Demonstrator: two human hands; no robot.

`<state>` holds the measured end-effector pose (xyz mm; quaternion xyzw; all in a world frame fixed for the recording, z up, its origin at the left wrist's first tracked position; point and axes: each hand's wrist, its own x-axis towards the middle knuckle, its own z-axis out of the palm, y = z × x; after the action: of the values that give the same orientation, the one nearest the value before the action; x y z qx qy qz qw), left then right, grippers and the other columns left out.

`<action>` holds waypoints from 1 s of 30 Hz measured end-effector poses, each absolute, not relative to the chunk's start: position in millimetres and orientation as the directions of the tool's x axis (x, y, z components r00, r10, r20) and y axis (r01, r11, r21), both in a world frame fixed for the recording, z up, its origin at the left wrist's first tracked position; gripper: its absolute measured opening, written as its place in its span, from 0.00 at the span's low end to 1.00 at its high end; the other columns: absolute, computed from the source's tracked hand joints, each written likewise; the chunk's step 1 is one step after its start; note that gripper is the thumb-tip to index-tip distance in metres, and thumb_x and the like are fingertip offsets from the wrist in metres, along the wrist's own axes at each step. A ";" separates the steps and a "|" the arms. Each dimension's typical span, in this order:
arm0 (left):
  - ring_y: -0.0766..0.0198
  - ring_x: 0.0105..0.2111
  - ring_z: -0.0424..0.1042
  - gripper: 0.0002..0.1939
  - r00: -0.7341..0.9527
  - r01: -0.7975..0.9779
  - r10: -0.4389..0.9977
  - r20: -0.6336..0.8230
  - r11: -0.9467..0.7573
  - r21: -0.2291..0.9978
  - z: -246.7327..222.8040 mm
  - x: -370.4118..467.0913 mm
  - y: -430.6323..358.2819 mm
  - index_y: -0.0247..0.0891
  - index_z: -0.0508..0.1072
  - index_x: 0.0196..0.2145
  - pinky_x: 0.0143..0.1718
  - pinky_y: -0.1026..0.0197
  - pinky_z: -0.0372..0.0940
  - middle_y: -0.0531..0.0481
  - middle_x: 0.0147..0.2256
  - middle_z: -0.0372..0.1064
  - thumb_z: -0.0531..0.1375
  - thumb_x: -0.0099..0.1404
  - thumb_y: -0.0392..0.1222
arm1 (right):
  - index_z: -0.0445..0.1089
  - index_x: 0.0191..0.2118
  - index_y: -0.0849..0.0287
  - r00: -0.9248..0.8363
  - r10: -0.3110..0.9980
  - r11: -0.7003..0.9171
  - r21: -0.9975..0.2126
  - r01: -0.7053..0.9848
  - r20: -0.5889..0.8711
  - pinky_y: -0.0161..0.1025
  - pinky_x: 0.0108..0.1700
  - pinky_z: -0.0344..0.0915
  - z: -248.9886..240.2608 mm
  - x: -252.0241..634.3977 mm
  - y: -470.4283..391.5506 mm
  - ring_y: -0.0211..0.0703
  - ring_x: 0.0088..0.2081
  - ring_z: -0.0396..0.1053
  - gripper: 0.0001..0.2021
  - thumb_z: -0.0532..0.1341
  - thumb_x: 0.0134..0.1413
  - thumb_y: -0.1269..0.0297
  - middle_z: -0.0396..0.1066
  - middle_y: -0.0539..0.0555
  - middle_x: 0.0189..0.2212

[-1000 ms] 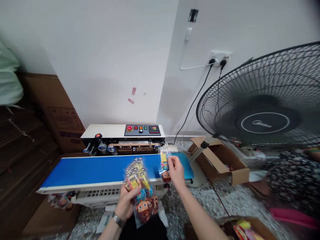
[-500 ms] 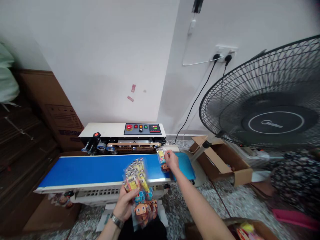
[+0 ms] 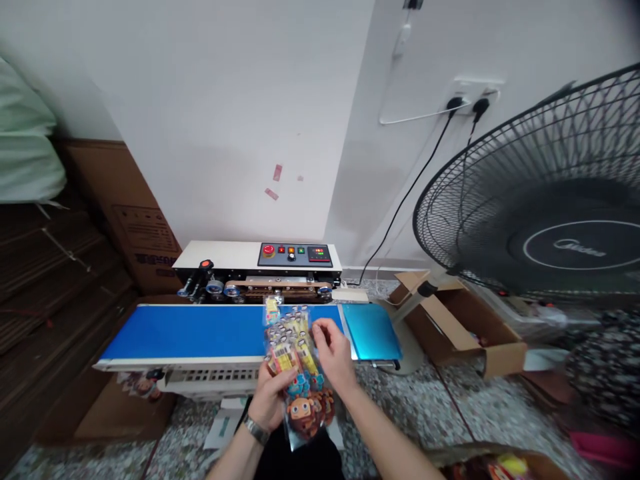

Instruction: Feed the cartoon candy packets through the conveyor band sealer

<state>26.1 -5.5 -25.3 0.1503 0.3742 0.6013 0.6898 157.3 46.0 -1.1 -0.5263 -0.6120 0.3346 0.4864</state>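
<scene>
A bunch of clear packets with yellow labels and brown cartoon figures is held in my left hand, its thumb lying across the front. My right hand is at the bunch's upper right edge, with thumb and fingers pinched together; what they grip is too small to make out. Behind the bunch, one more packet lies by the sealing rollers, partly hidden. The blue conveyor belt runs in front of the white sealing machine, whose display is lit.
A large black fan stands at the right. An open cardboard box is on the floor below it. Another box with packets is at the lower right. The blue end plate is right of the belt. Cartons stand at the left.
My right hand has left the packet at the machine's right end and moved to the bunch. That packet now appears farther left along the rollers. The view has shifted slightly.
</scene>
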 end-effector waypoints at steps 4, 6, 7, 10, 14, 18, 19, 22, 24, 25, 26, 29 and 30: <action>0.55 0.32 0.74 0.21 0.012 -0.731 0.941 -0.338 0.239 0.639 -24.8 31.1 -4.5 0.35 0.70 0.38 0.37 0.53 0.68 0.45 0.33 0.76 0.67 0.43 0.33 | 0.64 0.35 0.59 0.199 0.934 0.218 -0.916 0.336 0.296 0.34 0.35 0.61 -3.5 152.8 43.3 0.39 0.32 0.65 0.11 0.51 0.57 0.57 0.67 0.52 0.30; 0.55 0.32 0.74 0.21 0.012 -0.729 0.941 -0.339 0.240 0.641 -25.6 31.2 -4.3 0.35 0.70 0.38 0.36 0.54 0.68 0.45 0.33 0.76 0.67 0.44 0.33 | 0.63 0.36 0.58 0.269 0.913 0.220 -0.924 0.314 0.308 0.35 0.36 0.61 -5.3 156.1 46.7 0.40 0.34 0.65 0.11 0.50 0.57 0.57 0.68 0.53 0.31; 0.56 0.31 0.74 0.21 0.008 -0.727 0.938 -0.347 0.244 0.642 -26.2 30.5 -4.5 0.35 0.70 0.37 0.34 0.55 0.68 0.45 0.32 0.76 0.67 0.43 0.32 | 0.63 0.36 0.58 0.315 0.898 0.214 -0.930 0.299 0.308 0.35 0.36 0.61 -6.5 160.3 50.6 0.40 0.33 0.65 0.12 0.50 0.57 0.56 0.68 0.53 0.32; 0.57 0.28 0.74 0.21 -0.016 -0.718 0.918 -0.396 0.265 0.643 -28.8 25.5 -7.0 0.35 0.70 0.35 0.31 0.57 0.68 0.48 0.29 0.76 0.68 0.41 0.32 | 0.62 0.36 0.59 0.426 0.860 0.152 -0.937 0.314 0.282 0.35 0.34 0.62 -12.7 184.3 70.5 0.41 0.31 0.65 0.14 0.49 0.56 0.53 0.68 0.54 0.30; 0.59 0.28 0.74 0.20 -0.012 -0.712 0.906 -0.422 0.288 0.640 -33.6 15.8 -11.4 0.36 0.69 0.34 0.31 0.57 0.68 0.49 0.29 0.75 0.68 0.41 0.33 | 0.65 0.34 0.59 0.409 0.884 -0.022 -0.854 0.520 0.226 0.35 0.31 0.60 -29.0 229.6 101.9 0.44 0.30 0.67 0.16 0.48 0.54 0.53 0.70 0.55 0.27; 0.58 0.29 0.74 0.20 0.001 -0.713 0.905 -0.426 0.299 0.634 -38.3 9.7 -12.8 0.37 0.68 0.35 0.35 0.54 0.68 0.48 0.31 0.75 0.67 0.43 0.32 | 0.67 0.34 0.59 0.404 0.902 -0.187 -0.702 0.687 0.155 0.34 0.29 0.57 -44.6 254.5 120.5 0.44 0.29 0.67 0.15 0.47 0.53 0.58 0.71 0.54 0.26; 0.58 0.29 0.74 0.20 0.000 -0.712 0.904 -0.427 0.299 0.635 -39.0 9.0 -12.8 0.37 0.68 0.35 0.35 0.54 0.68 0.48 0.31 0.75 0.67 0.43 0.32 | 0.67 0.33 0.59 0.397 0.906 -0.198 -0.684 0.702 0.145 0.34 0.29 0.56 -46.9 255.6 123.5 0.44 0.29 0.67 0.14 0.48 0.53 0.59 0.71 0.54 0.26; 0.57 0.29 0.74 0.20 -0.001 -0.708 0.908 -0.420 0.296 0.641 -39.7 8.0 -12.6 0.37 0.68 0.35 0.35 0.53 0.68 0.48 0.30 0.75 0.67 0.43 0.32 | 0.68 0.31 0.59 0.374 0.919 -0.199 -0.668 0.717 0.127 0.34 0.29 0.55 -49.6 249.5 131.8 0.43 0.29 0.67 0.12 0.49 0.52 0.62 0.71 0.54 0.27; 0.57 0.29 0.74 0.21 0.002 -0.707 0.911 -0.413 0.293 0.644 -39.4 8.0 -12.5 0.37 0.68 0.36 0.35 0.53 0.68 0.48 0.30 0.75 0.67 0.42 0.33 | 0.68 0.31 0.59 0.351 0.929 -0.191 -0.662 0.725 0.117 0.34 0.30 0.55 -49.3 241.0 137.6 0.42 0.29 0.66 0.11 0.49 0.52 0.64 0.71 0.54 0.27; 0.56 0.30 0.74 0.21 0.002 -0.707 0.912 -0.411 0.292 0.645 -39.0 8.1 -12.4 0.37 0.68 0.36 0.35 0.53 0.68 0.48 0.30 0.75 0.67 0.42 0.33 | 0.69 0.32 0.60 0.337 0.935 -0.182 -0.662 0.727 0.113 0.34 0.31 0.56 -48.6 236.1 140.1 0.42 0.30 0.66 0.11 0.50 0.52 0.64 0.71 0.54 0.27; 0.56 0.30 0.74 0.21 -0.002 -0.707 0.911 -0.412 0.290 0.645 -38.6 8.2 -12.3 0.37 0.68 0.36 0.34 0.53 0.68 0.49 0.30 0.75 0.67 0.42 0.33 | 0.69 0.32 0.60 0.319 0.941 -0.170 -0.663 0.729 0.110 0.34 0.32 0.56 -47.6 230.8 141.8 0.42 0.30 0.66 0.11 0.50 0.52 0.65 0.71 0.54 0.27; 0.57 0.29 0.74 0.21 -0.021 -0.713 0.908 -0.418 0.279 0.643 -36.7 8.6 -11.6 0.37 0.68 0.35 0.33 0.55 0.68 0.49 0.30 0.75 0.68 0.42 0.33 | 0.68 0.38 0.60 0.257 0.958 -0.103 -0.684 0.722 0.127 0.34 0.35 0.59 -41.3 213.7 137.6 0.41 0.32 0.67 0.11 0.52 0.51 0.65 0.71 0.54 0.31; 0.57 0.29 0.74 0.21 -0.024 -0.714 0.909 -0.416 0.275 0.643 -35.9 8.6 -11.3 0.37 0.69 0.35 0.33 0.55 0.68 0.49 0.30 0.75 0.68 0.41 0.33 | 0.67 0.41 0.59 0.222 0.964 -0.046 -0.725 0.687 0.149 0.35 0.36 0.60 -37.7 207.8 131.9 0.41 0.34 0.67 0.12 0.53 0.51 0.65 0.71 0.54 0.33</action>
<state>8.6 -11.3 -35.9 0.1200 0.4052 0.5899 0.6881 207.8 131.9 -37.7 -0.6965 -0.5925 0.1948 0.3549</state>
